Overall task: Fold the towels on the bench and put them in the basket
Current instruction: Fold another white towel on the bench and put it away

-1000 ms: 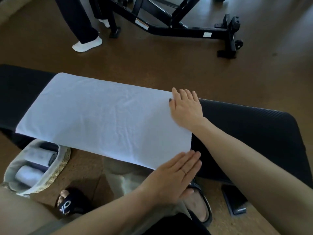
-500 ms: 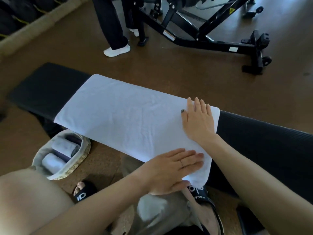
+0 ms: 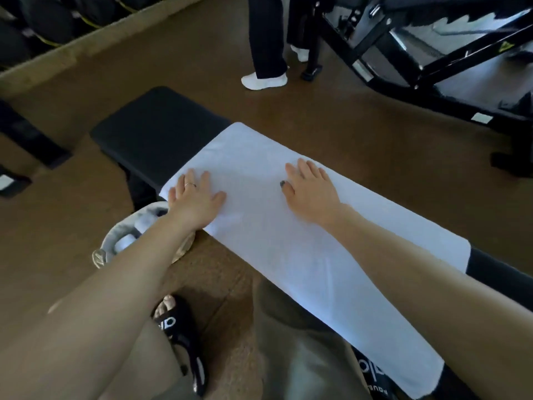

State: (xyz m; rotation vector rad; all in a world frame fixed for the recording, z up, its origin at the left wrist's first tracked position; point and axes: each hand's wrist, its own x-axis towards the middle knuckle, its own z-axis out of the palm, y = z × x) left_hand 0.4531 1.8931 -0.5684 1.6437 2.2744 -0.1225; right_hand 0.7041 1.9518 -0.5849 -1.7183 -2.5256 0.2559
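A white towel [image 3: 277,243] lies spread flat along the black padded bench [image 3: 155,140]. My left hand [image 3: 194,199] presses flat on the towel's near left corner, fingers straight. My right hand [image 3: 311,190] lies flat on the towel toward its far edge, fingers spread. The woven basket [image 3: 99,255] with a grey liner sits on the floor below the bench's left part, partly hidden by my left forearm; rolled white towels [image 3: 124,242] show inside it.
Another person's legs in dark trousers and white shoes [image 3: 264,80] stand beyond the bench. A black gym machine frame [image 3: 418,67] fills the upper right. My sandalled foot [image 3: 178,327] is on the brown floor beside the basket.
Both hands have slid leftward along the towel from its right end toward its left end, staying flat on it. The camera view has shifted, so the bench sits further right.
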